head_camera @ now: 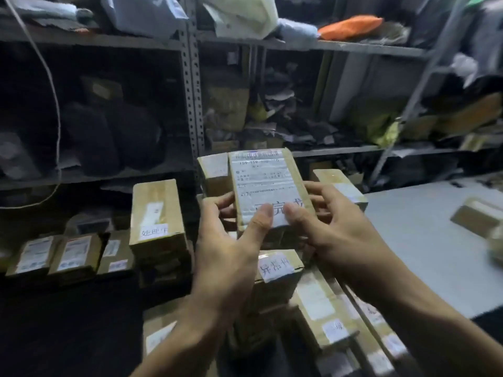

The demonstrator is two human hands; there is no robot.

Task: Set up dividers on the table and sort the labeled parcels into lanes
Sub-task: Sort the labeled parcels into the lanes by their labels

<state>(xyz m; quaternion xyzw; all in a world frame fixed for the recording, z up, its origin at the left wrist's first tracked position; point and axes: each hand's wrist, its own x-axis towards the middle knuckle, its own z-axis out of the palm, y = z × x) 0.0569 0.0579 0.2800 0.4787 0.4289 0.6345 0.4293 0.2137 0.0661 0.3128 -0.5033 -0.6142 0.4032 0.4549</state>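
Your left hand (226, 257) and right hand (334, 229) pinch the brown cardboard parcel with white label (268, 186), long axis pointing away; the grey table (424, 240) lies right of it.

Small print on the shipping label (265, 186) of the held parcel (272, 191) is blurred; its lower handwritten characters are partly covered by both thumbs. The parcel's underside and the fingers behind it are hidden. The stack below (275, 281) is partly blocked by the left hand (231, 257) and right hand (343, 235). The box on the table (475, 216) is smeared by motion blur at the right edge. Both forearms are cut off by the bottom edge. Shelf contents (114, 131) are lost in darkness.
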